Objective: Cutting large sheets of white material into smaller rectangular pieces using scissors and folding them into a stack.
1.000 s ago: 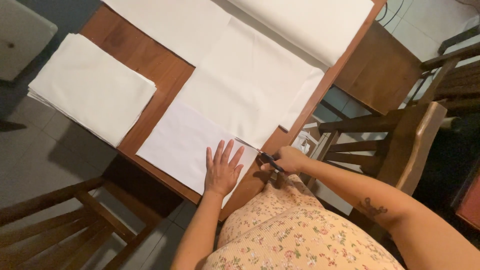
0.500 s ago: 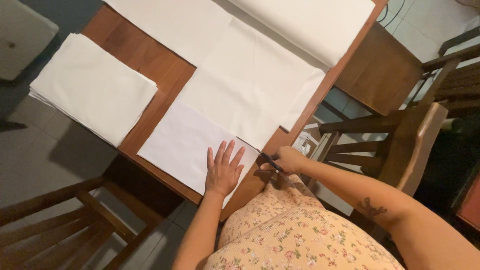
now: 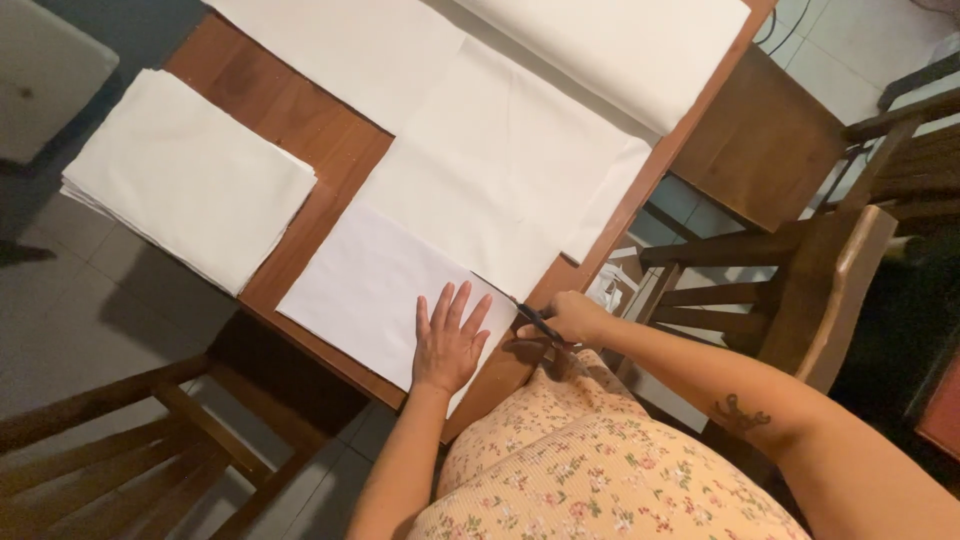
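My left hand (image 3: 449, 340) lies flat, fingers spread, pinning the white rectangular cloth sheet (image 3: 375, 290) at the wooden desk (image 3: 300, 120) edge. My right hand (image 3: 572, 318) is closed round dark-handled scissors (image 3: 535, 320), cutting along the sheet's edge; steady, straight snips come next.

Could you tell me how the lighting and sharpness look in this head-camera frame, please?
Head view: warm, dim light; the white paper sheet under the left hand is bright yet readable. The right hand shadows the scissors, whose blades are hard to make out. The floor and frame corners fall dark.
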